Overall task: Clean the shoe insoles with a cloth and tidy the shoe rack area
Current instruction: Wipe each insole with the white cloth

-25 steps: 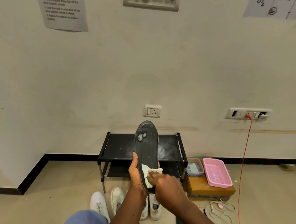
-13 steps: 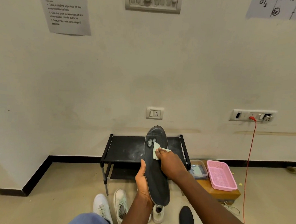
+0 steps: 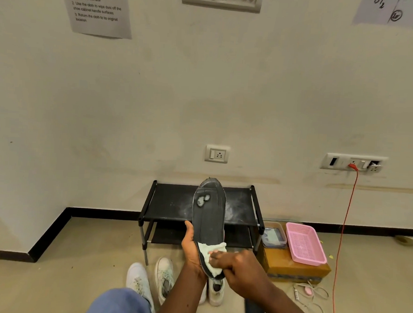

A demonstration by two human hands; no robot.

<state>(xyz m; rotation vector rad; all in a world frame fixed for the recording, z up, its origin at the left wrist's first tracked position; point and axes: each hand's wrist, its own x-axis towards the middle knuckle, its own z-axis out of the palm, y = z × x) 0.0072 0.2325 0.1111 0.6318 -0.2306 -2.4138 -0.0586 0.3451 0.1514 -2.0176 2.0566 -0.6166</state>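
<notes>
Squarely in the middle of the view, a dark insole [image 3: 209, 219] is held upright in the air in front of the shoe rack [image 3: 173, 202], toe end up and heel end down. Two pale worn patches show near its toe. The left hand [image 3: 191, 248] grips it low on the left edge, with the thumb lying up along that edge and the other fingers hidden behind the insole. The right hand [image 3: 239, 272] has its fingers curled onto a pale green cloth [image 3: 210, 253] and presses it against the heel part of the insole, so the cloth lies between the fingers and the insole's surface.

The rack is black with two shelves and stands against the wall; its top shelf carries whitish dust smears. On the floor [image 3: 72, 281] below the hands stand white shoes [image 3: 140, 280], two side by side on the left and at least one more partly hidden under the insole's heel. Right of the rack, a cardboard box [image 3: 288, 265] carries a pink basket [image 3: 305, 244] and a clear container [image 3: 274, 236], just beside each other. A red cable [image 3: 345, 225] hangs from a wall socket plate [image 3: 352, 162] down to the floor. A dark shape by the right knee is too blurred to tell, possibly a second insole.
</notes>
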